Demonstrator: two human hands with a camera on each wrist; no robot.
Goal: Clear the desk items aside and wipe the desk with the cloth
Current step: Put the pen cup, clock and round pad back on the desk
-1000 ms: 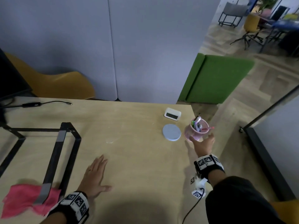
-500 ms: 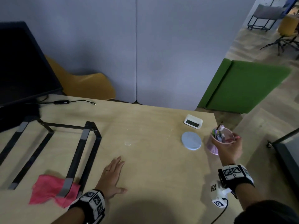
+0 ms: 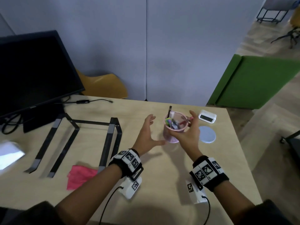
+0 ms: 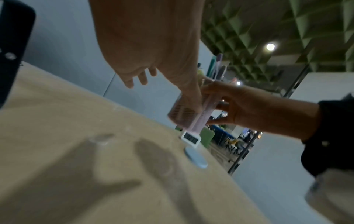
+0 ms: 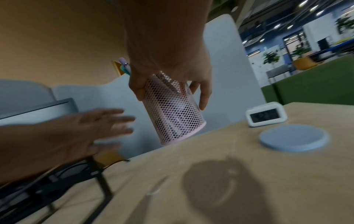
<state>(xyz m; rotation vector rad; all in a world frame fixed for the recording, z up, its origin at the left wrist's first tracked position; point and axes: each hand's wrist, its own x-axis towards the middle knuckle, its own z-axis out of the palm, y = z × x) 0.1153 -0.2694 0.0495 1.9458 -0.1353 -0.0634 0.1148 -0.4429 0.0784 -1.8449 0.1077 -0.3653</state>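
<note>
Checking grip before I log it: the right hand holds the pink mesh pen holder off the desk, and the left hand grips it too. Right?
Not quite. The right hand does hold the pink mesh pen holder off the desk, but the left hand is open beside it, gripping nothing; the right wrist view shows this.

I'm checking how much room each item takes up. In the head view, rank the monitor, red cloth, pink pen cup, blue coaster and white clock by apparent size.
1. monitor
2. red cloth
3. pink pen cup, lifted in the right hand, nearer the camera, so its rank is unsure
4. blue coaster
5. white clock
</note>
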